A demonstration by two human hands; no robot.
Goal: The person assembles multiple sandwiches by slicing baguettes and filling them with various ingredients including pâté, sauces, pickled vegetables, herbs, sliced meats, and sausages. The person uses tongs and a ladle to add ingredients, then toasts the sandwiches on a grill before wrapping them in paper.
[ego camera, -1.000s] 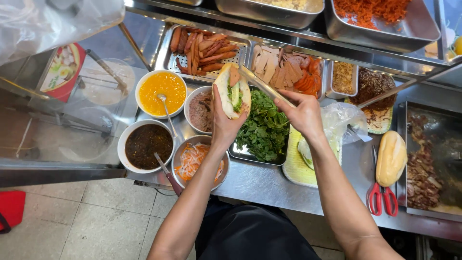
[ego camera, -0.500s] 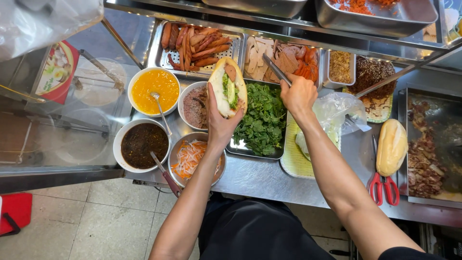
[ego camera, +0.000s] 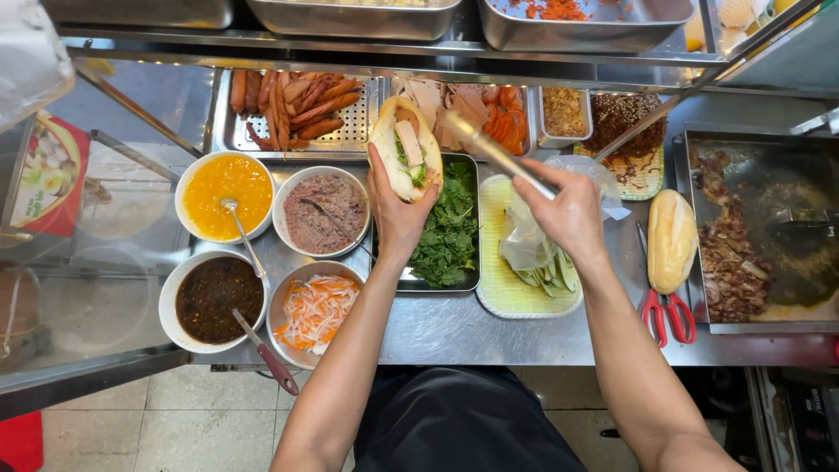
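Seen from the head camera, the left hand (ego camera: 398, 205) grips an opened, filled baguette sandwich (ego camera: 405, 150) above the tray of green herbs (ego camera: 447, 234). The right hand (ego camera: 568, 210) pinches metal tongs (ego camera: 498, 155), tips by the sandwich, over the far tray of sliced meats (ego camera: 463, 107) on the steel table (ego camera: 472, 328).

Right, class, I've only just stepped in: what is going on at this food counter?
A person is filling a sandwich. The left hand holds an open bread roll, already stuffed with sliced meat and greens, above the tray of leafy herbs. The right hand has a grip on metal tongs pointing toward the tray of sliced meats. Bowls of sauces and pickled vegetables sit alongside.
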